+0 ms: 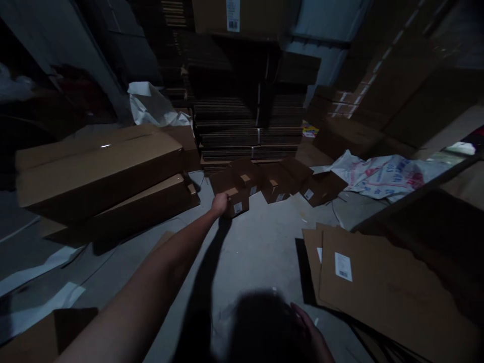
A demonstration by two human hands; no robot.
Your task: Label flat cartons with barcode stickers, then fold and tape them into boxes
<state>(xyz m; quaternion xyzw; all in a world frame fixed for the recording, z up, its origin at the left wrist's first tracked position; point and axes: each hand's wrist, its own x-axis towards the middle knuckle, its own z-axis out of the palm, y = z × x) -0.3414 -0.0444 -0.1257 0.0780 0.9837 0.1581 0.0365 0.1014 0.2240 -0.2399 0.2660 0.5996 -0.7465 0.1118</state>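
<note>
My left arm reaches far forward, and my left hand (220, 204) is closed at the near left edge of a small brown cardboard box (239, 197) with a white label. The box stands on the floor at the left end of a row of similar small boxes (278, 189), also labelled. Low in the view, my right hand (308, 330) is only partly lit. Its fingers are mostly lost in dark shadow, so what they hold, if anything, is hidden. Nearest to it on the right lies a stack of flat cardboard sheets (381, 282), the top one labelled.
Two long cartons (102, 164) lie stacked at left. Tall piles of flattened cardboard (230, 116) rise behind the small boxes. A printed white plastic sack (381, 174) lies at right, and white strips (45, 267) are on the floor (260, 247). The light is dim.
</note>
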